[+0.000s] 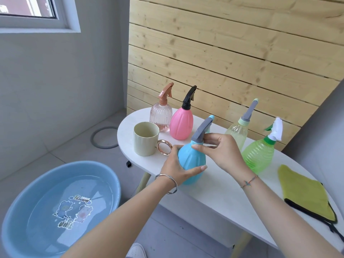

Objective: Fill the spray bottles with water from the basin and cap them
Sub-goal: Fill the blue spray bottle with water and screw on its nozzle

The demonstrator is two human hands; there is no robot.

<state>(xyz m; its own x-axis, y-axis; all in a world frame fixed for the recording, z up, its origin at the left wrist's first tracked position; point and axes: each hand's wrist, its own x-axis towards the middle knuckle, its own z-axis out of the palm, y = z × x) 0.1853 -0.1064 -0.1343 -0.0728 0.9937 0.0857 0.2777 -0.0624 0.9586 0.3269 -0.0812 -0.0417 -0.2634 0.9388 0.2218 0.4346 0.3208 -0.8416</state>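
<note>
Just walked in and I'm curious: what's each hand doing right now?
Left hand: closed around the blue spray bottle body.
Right hand: fingers pinching that bottle's neck, below the grey spray head.

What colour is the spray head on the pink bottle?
Black, seen in the head view: spray head on the pink bottle.

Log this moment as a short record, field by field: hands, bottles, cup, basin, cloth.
left hand: wraps the body of the blue bottle
right hand: fingers at the blue bottle's neck, by its grey sprayer
other bottles: clear pink bottle, pink bottle, pale yellow bottle, green bottle, all upright with sprayers on
cup: on the table, left of the blue bottle
basin: on the floor, holds water
cloth: green, on the table's right end
</note>
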